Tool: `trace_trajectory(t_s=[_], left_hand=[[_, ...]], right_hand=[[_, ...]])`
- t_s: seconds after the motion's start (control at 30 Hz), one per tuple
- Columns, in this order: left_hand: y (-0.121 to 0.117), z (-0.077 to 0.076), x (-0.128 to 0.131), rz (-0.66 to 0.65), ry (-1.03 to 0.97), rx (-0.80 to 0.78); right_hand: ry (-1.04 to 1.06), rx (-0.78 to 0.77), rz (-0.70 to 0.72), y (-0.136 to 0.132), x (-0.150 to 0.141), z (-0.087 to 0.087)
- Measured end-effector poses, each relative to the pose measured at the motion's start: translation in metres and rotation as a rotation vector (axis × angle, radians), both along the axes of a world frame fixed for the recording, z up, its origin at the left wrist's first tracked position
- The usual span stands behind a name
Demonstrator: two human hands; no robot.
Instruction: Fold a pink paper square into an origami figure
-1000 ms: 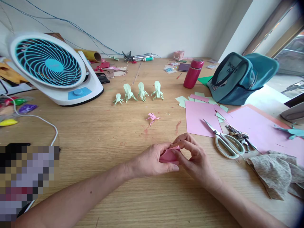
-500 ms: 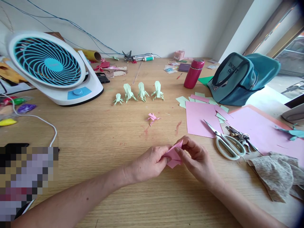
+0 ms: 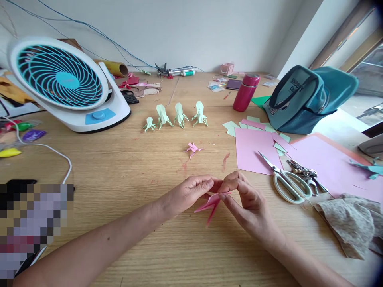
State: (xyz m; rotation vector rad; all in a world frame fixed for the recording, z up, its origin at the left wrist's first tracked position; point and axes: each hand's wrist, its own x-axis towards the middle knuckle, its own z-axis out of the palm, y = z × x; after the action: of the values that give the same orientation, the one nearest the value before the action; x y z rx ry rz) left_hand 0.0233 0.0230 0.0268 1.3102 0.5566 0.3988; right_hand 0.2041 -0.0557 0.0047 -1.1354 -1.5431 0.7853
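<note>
A folded piece of pink paper (image 3: 211, 202) is held just above the wooden table, its pointed flaps spread apart and hanging toward me. My right hand (image 3: 247, 203) pinches its upper right edge between thumb and index finger. My left hand (image 3: 194, 191) is closed at the far left side of the paper, thumb lying along the fingers; its fingertips are partly hidden behind the fold. Beyond my hands stands a small pink origami frog (image 3: 193, 149). Behind that, several pale green origami figures (image 3: 180, 114) stand in a row.
Scissors (image 3: 291, 183) and keys (image 3: 305, 173) lie right of my hands, beside pink sheets (image 3: 257, 149) and green scraps. A crumpled cloth (image 3: 347, 223) is at lower right. Farther back are a red flask (image 3: 245, 93), a teal backpack (image 3: 305, 99) and a white fan (image 3: 119, 111).
The pink paper has turned, and its flaps now open downward toward me. My left thumb has come off its near face. My right hand keeps its pinch.
</note>
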Motion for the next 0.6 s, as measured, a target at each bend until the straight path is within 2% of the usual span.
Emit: trace_trajectory(t_s=[0.07,0.17,0.6], left_hand=[[-0.0006,-0.0076,0.0019,-0.010,-0.062,-0.036],[-0.0024,-0.0123,0.0023,-0.054,-0.049,0.000],[-0.0014,-0.0118,0.0040,-0.135,-0.094,0.089]], right_hand=[[0.004,0.023,-0.023,0.0010,-0.0005,0.0017],[0.004,0.013,-0.046,0.0025,-0.0004,0.0023],[0.053,-0.017,-0.061,0.0011,0.0001,-0.0002]])
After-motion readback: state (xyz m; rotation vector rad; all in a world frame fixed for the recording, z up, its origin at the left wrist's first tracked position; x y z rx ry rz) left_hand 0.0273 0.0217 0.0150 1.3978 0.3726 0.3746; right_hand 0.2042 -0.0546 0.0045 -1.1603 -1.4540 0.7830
